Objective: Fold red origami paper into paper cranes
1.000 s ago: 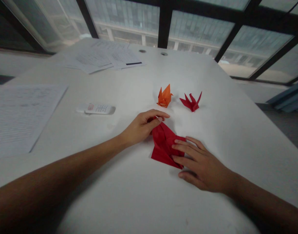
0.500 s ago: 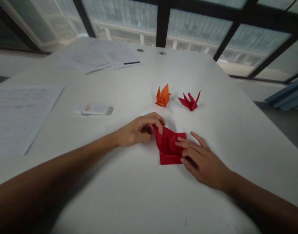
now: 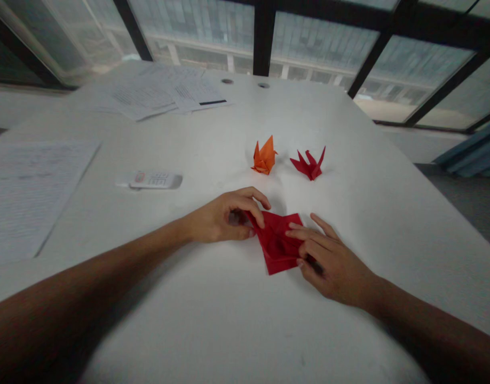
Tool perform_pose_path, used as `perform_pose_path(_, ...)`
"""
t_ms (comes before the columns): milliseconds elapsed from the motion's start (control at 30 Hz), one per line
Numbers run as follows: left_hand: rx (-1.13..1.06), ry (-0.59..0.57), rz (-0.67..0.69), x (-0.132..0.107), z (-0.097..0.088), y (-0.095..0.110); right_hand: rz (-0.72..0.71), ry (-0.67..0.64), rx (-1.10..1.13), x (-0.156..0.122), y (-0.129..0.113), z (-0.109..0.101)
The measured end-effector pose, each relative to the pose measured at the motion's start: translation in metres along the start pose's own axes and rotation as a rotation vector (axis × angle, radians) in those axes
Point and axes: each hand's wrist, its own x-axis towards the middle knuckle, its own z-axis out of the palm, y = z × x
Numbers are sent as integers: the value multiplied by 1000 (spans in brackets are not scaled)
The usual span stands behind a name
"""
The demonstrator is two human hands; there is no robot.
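Note:
A partly folded sheet of red origami paper lies on the white table between my hands, creased and slightly raised in its middle. My left hand pinches its left corner, with the index finger on top and the thumb low at the edge. From the right, my right hand holds the opposite edge between thumb and bent fingers; two fingertips rest on the paper's upper face, and the little-side finger sticks out. Beyond the paper stand an orange paper crane and a red paper crane.
A white remote control lies left of the cranes. Printed sheets overlap at the far left of the table, and another printed page lies at the left edge. Dark-framed windows stand behind the table.
The red sheet has turned a little and its left part lies flatter. My left thumb has moved in to the paper's edge. The whole view has shifted slightly.

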Motion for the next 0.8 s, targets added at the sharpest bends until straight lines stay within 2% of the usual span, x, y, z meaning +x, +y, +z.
perform_pose_path(133, -18, 37, 47, 0, -2, -5, 1, -13, -1, -1, 2, 1)
perform_pose_path(433, -34, 52, -36, 4, -5, -3, 36, -46, 46, 1, 2, -1)
perform_pose_path(600, -63, 115, -83, 6, -1, -5, 51, -28, 31, 1, 4, 0)
perform_pose_path(667, -42, 99, -74, 6, -1, -4, 56, -21, 23, 0, 5, 1)
perform_pose_path(800, 18, -9, -51, 6, -2, -1, 37, -23, -5, 0, 6, 1)
